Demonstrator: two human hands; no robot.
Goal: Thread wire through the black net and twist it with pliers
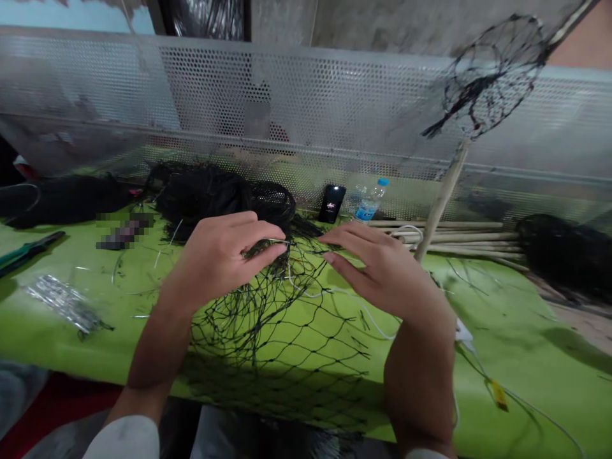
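Note:
Black knotted netting (306,338) hangs between my hands and drapes over the front edge of the green-covered table. My left hand (227,258) is closed, thumb and forefinger pinching a thin, shiny, needle-like piece together with black strands. At its fingertips the strands gather into a small dark knot. My right hand (375,264) faces it from the right, palm down, its thumb and forefinger closed around the upper edge strand of the netting. The fingertips of both hands are a short gap apart, above the tabletop. Its other fingers lie extended.
Behind my hands lies a heap of black netting (210,191). A phone (331,203) and a water bottle (370,201) lean by the perforated metal panel (335,95). Wooden sticks (468,239) and an upright pole (444,197) stand right; silvery strips (64,303) and green-handled pliers (31,252) lie left.

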